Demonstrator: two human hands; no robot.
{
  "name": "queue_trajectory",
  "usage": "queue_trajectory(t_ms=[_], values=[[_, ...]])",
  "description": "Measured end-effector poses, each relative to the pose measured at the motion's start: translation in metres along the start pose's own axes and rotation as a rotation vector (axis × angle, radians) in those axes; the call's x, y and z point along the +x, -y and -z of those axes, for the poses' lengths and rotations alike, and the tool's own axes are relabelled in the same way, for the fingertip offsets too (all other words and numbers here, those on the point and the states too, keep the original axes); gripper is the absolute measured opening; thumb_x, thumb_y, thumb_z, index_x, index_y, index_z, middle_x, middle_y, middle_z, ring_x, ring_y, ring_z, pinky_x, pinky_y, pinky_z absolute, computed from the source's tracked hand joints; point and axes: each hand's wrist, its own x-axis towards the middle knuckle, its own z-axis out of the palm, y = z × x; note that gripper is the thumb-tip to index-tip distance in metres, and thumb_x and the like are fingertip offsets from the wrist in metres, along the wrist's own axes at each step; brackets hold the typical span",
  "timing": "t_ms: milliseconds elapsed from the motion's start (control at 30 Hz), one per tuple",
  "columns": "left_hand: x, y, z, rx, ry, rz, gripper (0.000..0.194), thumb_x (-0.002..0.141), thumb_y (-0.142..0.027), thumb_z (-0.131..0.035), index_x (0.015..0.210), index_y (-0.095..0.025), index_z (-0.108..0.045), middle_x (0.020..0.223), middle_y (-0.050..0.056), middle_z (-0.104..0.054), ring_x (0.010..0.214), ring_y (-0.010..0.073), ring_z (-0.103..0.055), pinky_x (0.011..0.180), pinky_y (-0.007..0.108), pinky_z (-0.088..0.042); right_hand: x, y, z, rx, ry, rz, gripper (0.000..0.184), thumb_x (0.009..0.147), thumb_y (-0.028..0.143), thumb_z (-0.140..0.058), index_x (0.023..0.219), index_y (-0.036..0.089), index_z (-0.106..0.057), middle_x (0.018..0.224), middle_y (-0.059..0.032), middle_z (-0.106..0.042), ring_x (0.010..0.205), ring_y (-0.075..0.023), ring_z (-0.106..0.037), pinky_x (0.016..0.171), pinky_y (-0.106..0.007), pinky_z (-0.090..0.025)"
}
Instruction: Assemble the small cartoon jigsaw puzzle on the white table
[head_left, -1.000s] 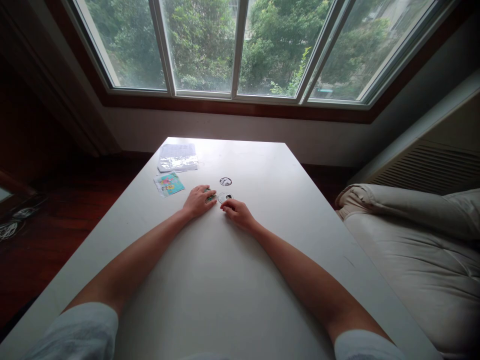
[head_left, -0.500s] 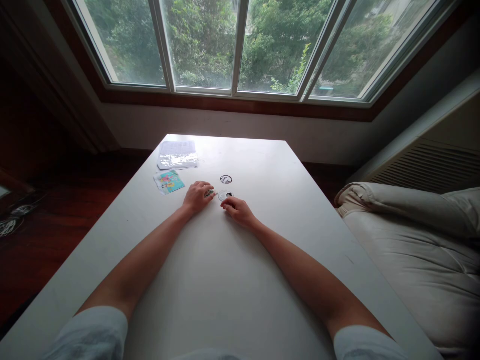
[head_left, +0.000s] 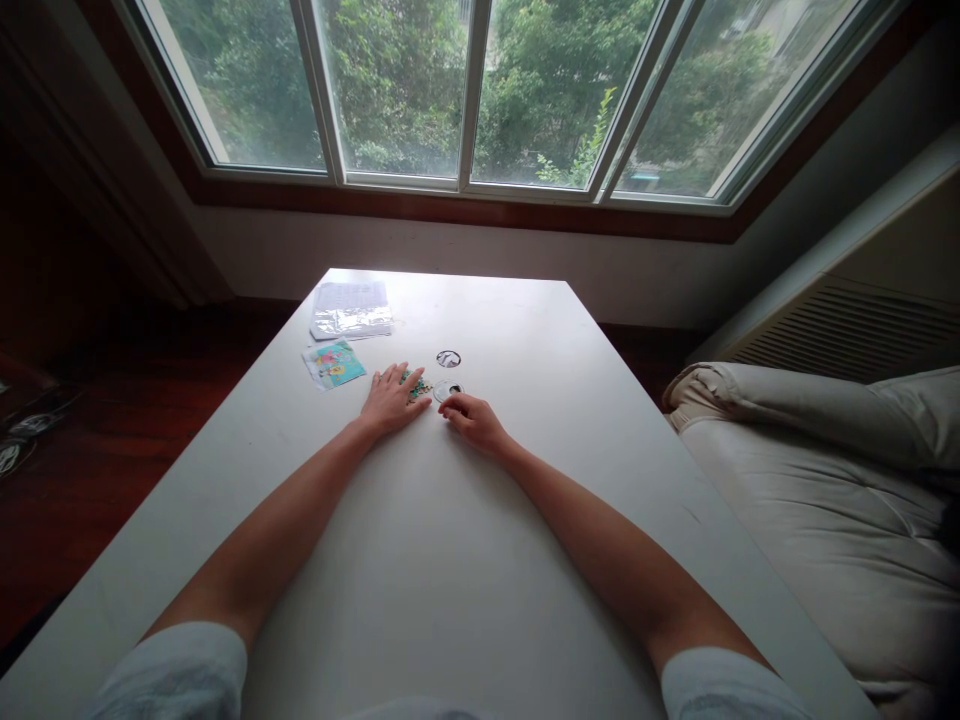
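Observation:
My left hand (head_left: 388, 401) lies on the table with fingers spread, beside and partly over a small heap of tiny green and gold pieces (head_left: 417, 386). What kind of pieces they are is too small to tell. To their right is a clear round case (head_left: 442, 391) with a dark spot in it. The fingers of my right hand (head_left: 474, 420) are curled together at its near edge, pinching it. Just beyond lies a second round disc (head_left: 448, 359) with a dark rim and a shiny middle.
A colourful picture card (head_left: 335, 364) lies to the left on the white table (head_left: 450, 560). Behind it is a clear plastic packet (head_left: 350, 310) with papers. A cushioned beige seat (head_left: 780, 500) stands along the right side, and a window (head_left: 465, 100) is ahead.
The fingers of my left hand have spread and flattened, so more of the green and gold pieces show. My right hand stays at the clear round case. The view has shifted slightly.

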Motion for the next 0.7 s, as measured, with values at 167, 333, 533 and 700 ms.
queue_trajectory(t_ms=[167, 333, 533, 700], values=[[-0.0025, -0.003, 0.0044, 0.015, 0.077, -0.062, 0.056, 0.099, -0.062, -0.036, 0.153, -0.046, -0.037, 0.167, 0.005, -0.025, 0.153, 0.0383, -0.021, 0.116, 0.071, -0.017, -0.0009, -0.0021, 0.0003, 0.005, 0.003, 0.011, 0.017, 0.089, 0.024, -0.055, 0.09, 0.02, -0.072, 0.083, 0.0002, -0.068, 0.072, -0.014, -0.056, 0.07, -0.025, -0.041], [-0.0025, -0.0017, 0.0041, 0.008, 0.065, -0.089, 0.051, 0.099, -0.059, -0.041, 0.147, -0.042, -0.049, 0.162, 0.006, -0.037, 0.15, 0.0386, -0.027, 0.116, 0.071, -0.018, -0.0018, -0.0014, 0.0012, -0.007, -0.002, 0.002, 0.017, 0.089, 0.024, -0.056, 0.09, 0.021, -0.072, 0.083, 0.0007, -0.068, 0.072, -0.014, -0.056, 0.07, -0.025, -0.041], [-0.0006, -0.0023, 0.0022, -0.046, -0.043, -0.082, 0.041, 0.096, -0.05, -0.053, 0.133, -0.034, -0.062, 0.151, 0.007, -0.05, 0.143, 0.0339, -0.04, 0.117, 0.063, -0.028, -0.0024, -0.0004, 0.003, -0.012, -0.004, 0.001, 0.017, 0.088, 0.023, -0.055, 0.09, 0.021, -0.072, 0.084, 0.0001, -0.07, 0.073, -0.0145, -0.057, 0.071, -0.025, -0.042], [0.001, -0.0011, 0.0038, -0.097, -0.07, -0.104, 0.039, 0.097, -0.045, -0.052, 0.133, -0.036, -0.063, 0.146, 0.007, -0.054, 0.136, 0.0303, -0.048, 0.116, 0.058, -0.031, -0.002, -0.0002, 0.003, -0.022, -0.006, -0.001, 0.017, 0.089, 0.024, -0.055, 0.089, 0.021, -0.072, 0.084, -0.0002, -0.07, 0.074, -0.0147, -0.058, 0.071, -0.025, -0.042]])
